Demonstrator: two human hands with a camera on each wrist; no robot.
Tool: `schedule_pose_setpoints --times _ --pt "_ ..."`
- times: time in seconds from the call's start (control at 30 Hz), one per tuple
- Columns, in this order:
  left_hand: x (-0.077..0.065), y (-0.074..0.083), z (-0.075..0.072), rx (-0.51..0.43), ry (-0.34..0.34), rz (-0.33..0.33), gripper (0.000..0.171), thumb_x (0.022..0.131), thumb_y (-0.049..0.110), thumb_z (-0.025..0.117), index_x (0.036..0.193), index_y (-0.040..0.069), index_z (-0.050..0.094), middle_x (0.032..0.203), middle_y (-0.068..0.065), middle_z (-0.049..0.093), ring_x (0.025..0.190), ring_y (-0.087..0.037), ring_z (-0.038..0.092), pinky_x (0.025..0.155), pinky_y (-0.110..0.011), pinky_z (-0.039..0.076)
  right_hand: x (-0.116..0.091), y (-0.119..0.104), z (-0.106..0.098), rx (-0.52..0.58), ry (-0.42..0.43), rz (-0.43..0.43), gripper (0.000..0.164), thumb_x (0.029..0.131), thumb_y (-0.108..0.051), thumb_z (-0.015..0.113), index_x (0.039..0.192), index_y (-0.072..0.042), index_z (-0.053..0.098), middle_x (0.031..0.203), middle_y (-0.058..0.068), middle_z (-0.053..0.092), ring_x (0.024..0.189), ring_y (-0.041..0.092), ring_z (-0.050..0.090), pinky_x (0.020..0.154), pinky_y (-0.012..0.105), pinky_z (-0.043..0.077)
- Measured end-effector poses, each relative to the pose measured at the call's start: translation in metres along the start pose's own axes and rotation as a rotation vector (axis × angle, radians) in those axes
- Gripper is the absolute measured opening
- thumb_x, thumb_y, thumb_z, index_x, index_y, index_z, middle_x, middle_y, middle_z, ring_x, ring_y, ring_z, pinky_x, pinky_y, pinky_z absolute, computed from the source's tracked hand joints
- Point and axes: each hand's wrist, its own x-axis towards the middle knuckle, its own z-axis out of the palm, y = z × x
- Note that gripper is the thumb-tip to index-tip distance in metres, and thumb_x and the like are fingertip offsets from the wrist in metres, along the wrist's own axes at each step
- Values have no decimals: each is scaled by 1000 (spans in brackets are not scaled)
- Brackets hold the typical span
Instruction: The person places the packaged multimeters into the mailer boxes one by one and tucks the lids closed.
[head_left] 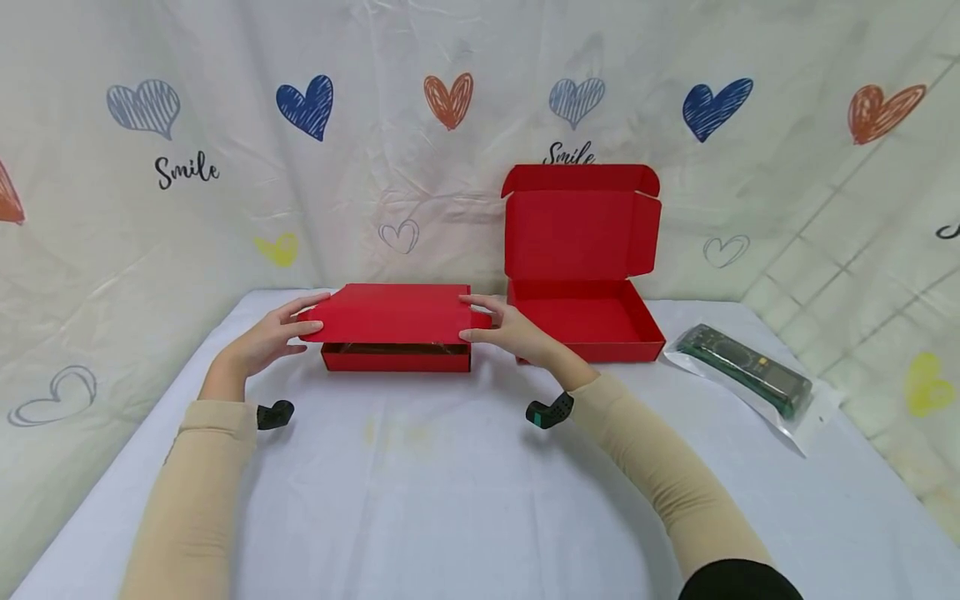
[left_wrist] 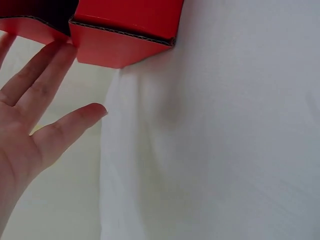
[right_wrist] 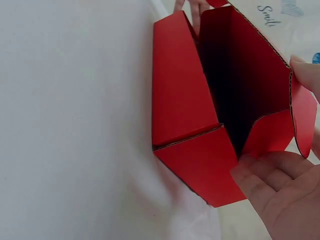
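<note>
Red corrugated cardboard forms the low rectangular box (head_left: 396, 361) between your hands. In the head view it stands on the white cloth-covered table (head_left: 435, 500), its flat lid (head_left: 393, 312) lying partly over it with a gap at the front. Something brownish and shiny shows in that gap, too little of it to identify. Your left hand (head_left: 266, 337) touches the lid at the box's left end; your right hand (head_left: 517, 332) grips it at the right end. Just right of the box stands a second red cardboard box (head_left: 622, 351), lid raised. Well to the right of the box lies a dark green-and-black oblong article (head_left: 742, 367) in a plastic bag (head_left: 821, 406). Behind the box hangs a white heart-printed backdrop (head_left: 360, 167).

Left wrist view: your fingers are straight and slightly spread, tips against a flap (left_wrist: 30, 30) at the box's left end; your thumb stands apart from the cardboard.

Right wrist view: your fingers are bent against the side flap (right_wrist: 270, 131) at the box's right end, another digit bearing on the lid's corner, pinching the lid's end between them. The box's interior is dark; contents cannot be told.
</note>
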Motion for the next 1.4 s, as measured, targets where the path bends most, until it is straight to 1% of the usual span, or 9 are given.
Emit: schedule_pose_setpoints --times 0.13,0.3,0.37,0.53,0.67,0.77,0.87,1.1,1.4 --pt "-2 -2 1 5 -1 6 69 104 26 58 164 20 25 161 -15 27 127 -21 45 114 -61 31 -1 4 1 8 -14 -17 70 96 -29 74 157 -28 42 161 5 36 144 28 35 108 51 45" --pt "-5 2 5 53 8 25 71 103 27 61 164 19 25 159 -16 32 125 -19 48 115 -60 31 -3 5 4 23 -14 -32 69 96 -26 74 157 -27 42 159 6 40 143 27 37 108 49 45" --pt "-5 4 7 88 12 26 71 103 29 62 164 20 27 158 -16 35 125 -19 48 113 -56 35 -4 6 4 13 -8 -30 69 95 -26 75 157 -26 43 159 6 41 143 27 38 108 49 45" --pt "-7 7 10 181 13 23 73 101 34 64 163 19 28 154 -17 42 130 -28 49 106 -42 44 -5 8 6 -32 -4 -30 71 94 -27 76 157 -24 43 158 7 42 143 27 38 110 49 43" --pt "-7 8 10 239 9 26 77 98 34 69 162 16 30 157 -20 38 136 -36 44 109 -49 40 -5 8 7 -60 -16 -49 73 93 -26 77 157 -21 43 158 7 42 144 27 39 111 48 42" --pt "-7 8 8 252 7 29 76 97 30 71 161 14 32 160 -21 34 141 -40 39 112 -58 35 -5 9 7 -72 -33 -65 74 93 -24 77 157 -18 42 159 6 41 145 28 38 113 47 40" --pt "-8 9 8 254 8 24 76 96 28 72 160 12 34 160 -21 34 143 -41 37 114 -62 31 -4 10 8 -83 -40 -76 75 92 -23 78 157 -17 42 159 7 40 145 29 38 114 47 39" --pt "-6 8 9 301 9 11 78 95 28 74 160 12 34 161 -22 33 144 -42 35 113 -64 32 -2 13 10 -114 -39 -87 76 91 -23 79 157 -15 42 158 9 41 142 33 41 112 46 42" --pt "-4 5 9 320 -1 16 80 94 29 75 160 10 33 161 -23 32 145 -44 33 112 -64 34 -3 18 11 -128 -37 -74 78 90 -25 80 157 -16 42 157 9 42 140 31 44 109 44 46"
